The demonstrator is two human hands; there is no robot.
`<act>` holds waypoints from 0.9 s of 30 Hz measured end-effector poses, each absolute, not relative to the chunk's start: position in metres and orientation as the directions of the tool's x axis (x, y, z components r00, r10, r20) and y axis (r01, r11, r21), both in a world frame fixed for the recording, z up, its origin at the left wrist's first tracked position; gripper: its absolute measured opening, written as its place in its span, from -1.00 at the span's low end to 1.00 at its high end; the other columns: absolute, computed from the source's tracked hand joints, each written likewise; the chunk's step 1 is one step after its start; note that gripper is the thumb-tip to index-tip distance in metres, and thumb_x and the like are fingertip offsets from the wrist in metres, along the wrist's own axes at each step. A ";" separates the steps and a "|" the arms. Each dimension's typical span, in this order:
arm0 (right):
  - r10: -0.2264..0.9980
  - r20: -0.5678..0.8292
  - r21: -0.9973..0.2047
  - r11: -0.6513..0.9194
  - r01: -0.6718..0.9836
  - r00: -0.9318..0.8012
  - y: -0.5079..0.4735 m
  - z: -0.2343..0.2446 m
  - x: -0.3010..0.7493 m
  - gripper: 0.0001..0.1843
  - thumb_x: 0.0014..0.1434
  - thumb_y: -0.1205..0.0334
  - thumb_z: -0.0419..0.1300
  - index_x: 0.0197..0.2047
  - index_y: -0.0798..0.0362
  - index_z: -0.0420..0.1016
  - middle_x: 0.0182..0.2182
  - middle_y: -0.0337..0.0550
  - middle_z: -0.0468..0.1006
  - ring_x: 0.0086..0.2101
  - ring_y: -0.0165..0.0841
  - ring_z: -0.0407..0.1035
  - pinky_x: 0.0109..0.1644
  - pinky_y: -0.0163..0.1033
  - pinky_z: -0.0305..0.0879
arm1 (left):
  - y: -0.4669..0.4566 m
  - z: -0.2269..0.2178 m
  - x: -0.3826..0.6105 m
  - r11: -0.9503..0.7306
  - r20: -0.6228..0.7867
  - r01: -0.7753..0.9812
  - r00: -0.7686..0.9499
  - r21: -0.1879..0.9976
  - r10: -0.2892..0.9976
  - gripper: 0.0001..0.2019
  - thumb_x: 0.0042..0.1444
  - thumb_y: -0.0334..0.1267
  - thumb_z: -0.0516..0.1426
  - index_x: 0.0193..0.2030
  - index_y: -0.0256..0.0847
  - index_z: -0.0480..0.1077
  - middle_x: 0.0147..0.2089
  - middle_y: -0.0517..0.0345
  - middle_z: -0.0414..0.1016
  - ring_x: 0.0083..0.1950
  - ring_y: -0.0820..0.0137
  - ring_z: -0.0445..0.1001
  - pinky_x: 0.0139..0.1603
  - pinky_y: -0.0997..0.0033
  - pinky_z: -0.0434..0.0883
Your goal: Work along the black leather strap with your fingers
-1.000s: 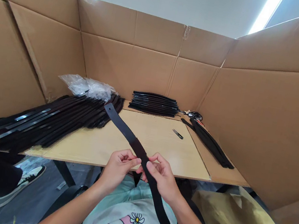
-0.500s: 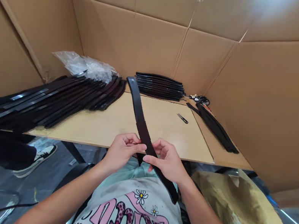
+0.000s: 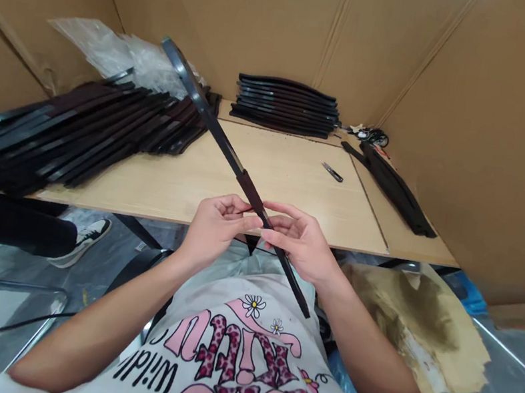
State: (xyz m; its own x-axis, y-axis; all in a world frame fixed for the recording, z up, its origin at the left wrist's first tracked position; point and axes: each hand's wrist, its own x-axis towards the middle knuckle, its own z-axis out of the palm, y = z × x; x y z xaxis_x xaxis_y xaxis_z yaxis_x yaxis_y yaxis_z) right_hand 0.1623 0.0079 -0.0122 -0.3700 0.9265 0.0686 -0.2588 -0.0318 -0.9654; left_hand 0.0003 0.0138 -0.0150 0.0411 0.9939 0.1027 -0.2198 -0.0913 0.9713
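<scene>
Between my hands is a long, slightly curved black strip (image 3: 221, 142) with a dark brown sleeve-like section (image 3: 250, 190) near its middle. It slants from upper left to lower right, its narrow edge towards me. My left hand (image 3: 221, 226) pinches it from the left, at the lower end of the brown section. From the right, my right hand (image 3: 299, 240) grips it just below, thumb in front and fingers behind. The strip's lower end hangs over my shirt. What the hidden fingertips touch behind it cannot be made out.
Many similar strips (image 3: 95, 133) lie fanned out at the left, beside clear plastic bags (image 3: 124, 57). A neat stack (image 3: 286, 106) stands at the back. Thread snips (image 3: 332, 172) and black pieces (image 3: 396, 189) lie right. Cardboard walls surround the table (image 3: 162, 189). A person's shoe (image 3: 84, 243) shows lower left.
The strip has been turned from its broad face to its narrow edge, and its upper end has swung up and left. Both hands keep hold of it. The view has tilted downward.
</scene>
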 end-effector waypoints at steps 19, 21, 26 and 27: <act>0.932 0.146 -0.980 0.091 -0.176 -0.331 0.005 -0.006 0.164 -0.71 -0.05 0.19 0.36 -0.24 0.04 0.44 -0.41 -0.27 0.52 -0.43 -0.45 0.39 -0.41 -0.33 0.35 | 0.015 -0.013 0.000 -0.090 0.111 -0.216 0.085 0.972 0.990 -0.70 -0.29 -0.20 0.40 -0.53 -0.27 0.39 -0.52 0.23 0.45 -0.49 0.48 0.43 -0.50 0.52 0.36; 0.914 0.122 -0.985 0.065 -0.159 -0.387 0.007 -0.007 0.166 -0.64 -0.05 0.22 0.36 -0.15 0.04 0.45 -0.39 -0.26 0.51 -0.43 -0.44 0.38 -0.44 -0.33 0.35 | 0.015 -0.013 -0.001 -0.083 0.107 -0.218 0.100 0.972 0.989 -0.69 -0.32 -0.21 0.40 -0.50 -0.28 0.40 -0.51 0.24 0.45 -0.49 0.48 0.43 -0.49 0.52 0.37; 0.904 0.128 -0.990 0.091 -0.110 -0.407 0.004 -0.006 0.167 -0.74 -0.08 0.24 0.37 -0.34 0.07 0.39 -0.41 -0.24 0.48 -0.43 -0.42 0.38 -0.55 -0.38 0.35 | 0.012 -0.011 -0.002 -0.118 0.141 -0.193 0.112 0.974 0.984 -0.70 -0.26 -0.23 0.38 -0.61 -0.26 0.33 -0.57 0.26 0.42 -0.54 0.50 0.42 -0.54 0.54 0.34; 0.907 0.124 -0.990 0.086 -0.111 -0.403 0.003 -0.006 0.167 -0.72 -0.08 0.24 0.37 -0.36 0.06 0.34 -0.41 -0.24 0.48 -0.43 -0.42 0.40 -0.55 -0.37 0.36 | 0.012 -0.010 -0.002 -0.122 0.145 -0.179 0.119 0.976 0.982 -0.70 -0.25 -0.23 0.38 -0.61 -0.26 0.33 -0.57 0.26 0.43 -0.53 0.49 0.43 -0.54 0.53 0.35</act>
